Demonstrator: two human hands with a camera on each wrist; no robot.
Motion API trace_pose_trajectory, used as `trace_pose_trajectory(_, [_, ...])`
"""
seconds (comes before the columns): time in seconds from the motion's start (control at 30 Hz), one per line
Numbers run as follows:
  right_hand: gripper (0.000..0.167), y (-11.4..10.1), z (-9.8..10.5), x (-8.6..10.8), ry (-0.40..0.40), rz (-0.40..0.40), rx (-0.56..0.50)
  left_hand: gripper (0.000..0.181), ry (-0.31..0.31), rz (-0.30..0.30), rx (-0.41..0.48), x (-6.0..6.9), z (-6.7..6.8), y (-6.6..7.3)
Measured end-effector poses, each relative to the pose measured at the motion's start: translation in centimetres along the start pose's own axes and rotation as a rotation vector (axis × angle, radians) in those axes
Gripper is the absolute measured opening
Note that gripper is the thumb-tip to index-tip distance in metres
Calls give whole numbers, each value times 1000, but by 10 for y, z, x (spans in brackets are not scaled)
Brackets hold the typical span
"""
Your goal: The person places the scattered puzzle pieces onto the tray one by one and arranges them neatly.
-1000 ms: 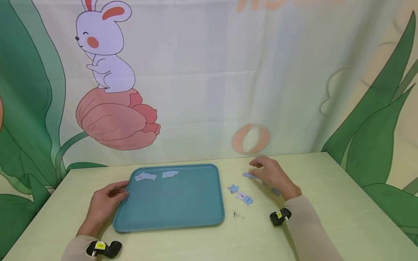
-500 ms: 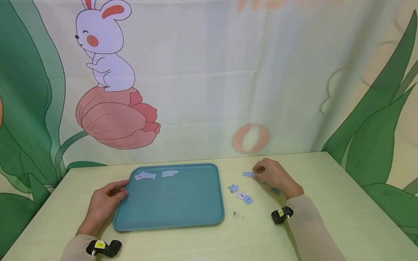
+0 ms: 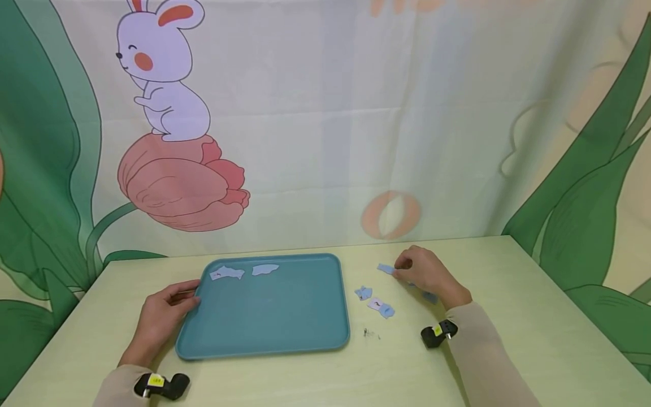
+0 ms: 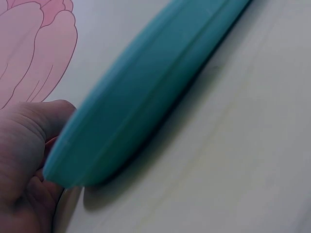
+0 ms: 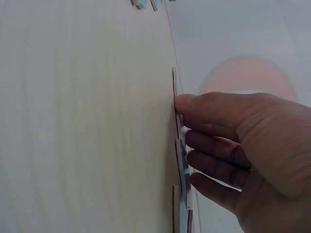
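In the head view, my left hand [image 3: 164,316] holds the left rim of a teal tray [image 3: 269,355]. The left wrist view shows the thumb against the tray's rim [image 4: 112,111]. On the right, my right hand [image 3: 429,274] pinches a small flat blue puzzle piece [image 3: 385,268] with thumb and fingertips, low over the table. From the right wrist, that piece appears edge-on under the thumb. Two pale jagged pieces, one with a dark mark [image 3: 227,273] and one plain [image 3: 265,269], lie near the tray's far edge.
Right of the tray lie more pieces: a small blue one [image 3: 363,293] and a white-and-blue pair [image 3: 381,307]. Another blue piece [image 3: 430,297] is partly hidden under my right wrist. Small dark marks [image 3: 368,333] show on the table. A printed curtain [image 3: 305,141] hangs behind.
The right fingers have closed on the far blue piece, which has turned slightly and shifted a little away from me. The left hand and tray have stayed in place.
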State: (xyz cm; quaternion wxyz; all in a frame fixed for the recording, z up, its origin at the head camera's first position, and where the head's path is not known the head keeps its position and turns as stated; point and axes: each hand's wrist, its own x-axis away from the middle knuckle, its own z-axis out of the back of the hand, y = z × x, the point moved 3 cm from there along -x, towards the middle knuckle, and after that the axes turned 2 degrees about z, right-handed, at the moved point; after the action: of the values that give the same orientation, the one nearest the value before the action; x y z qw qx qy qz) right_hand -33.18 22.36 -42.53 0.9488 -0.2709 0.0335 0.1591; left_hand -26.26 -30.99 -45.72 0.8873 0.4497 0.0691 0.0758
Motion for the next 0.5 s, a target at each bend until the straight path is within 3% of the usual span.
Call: trace_pose_trajectory(0.5, [17,4,-1,-2,-1,-52,-55,46,5,-14,0,1,1,1])
